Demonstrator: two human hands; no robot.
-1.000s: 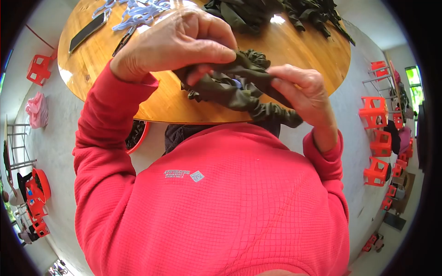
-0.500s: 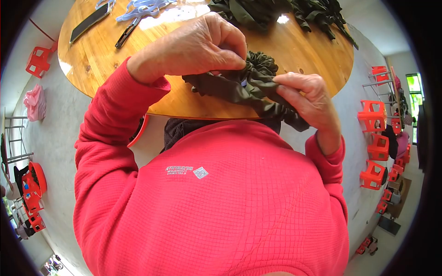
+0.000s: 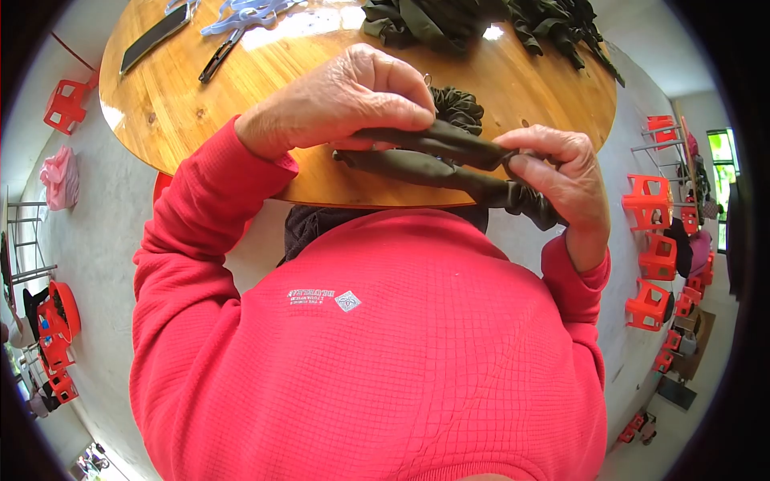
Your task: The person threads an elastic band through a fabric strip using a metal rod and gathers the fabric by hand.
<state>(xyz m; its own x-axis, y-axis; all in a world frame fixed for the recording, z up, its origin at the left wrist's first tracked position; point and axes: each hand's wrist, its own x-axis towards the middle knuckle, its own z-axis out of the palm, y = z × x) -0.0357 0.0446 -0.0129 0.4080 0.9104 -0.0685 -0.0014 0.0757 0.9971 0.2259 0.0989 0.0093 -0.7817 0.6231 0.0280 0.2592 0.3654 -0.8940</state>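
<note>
My left hand [image 3: 349,100] pinches the upper stretch of a dark green fabric tube [image 3: 417,171], with thumb and fingers pressed together. At the tube's other side, my right hand [image 3: 561,164] grips it between thumb and fingers, where the cloth is bunched into gathers. Between the hands the tube runs in two roughly parallel strands over the table's near edge. Just behind it lies a gathered dark green scrunchie [image 3: 461,111], partly covered by my left hand and the tube.
On the round wooden table [image 3: 160,112] are a dark phone [image 3: 156,38], black thread snips [image 3: 220,56], light blue elastic strips [image 3: 249,16] and heaps of dark green fabric [image 3: 433,24]. Red stools [image 3: 648,202] stand to the right. A pink bag [image 3: 59,178] is at left.
My left hand has shifted slightly, and a smooth strand is now stretched between both hands. My right hand has moved a little right. The scrunchie behind now shows apart from the strands.
</note>
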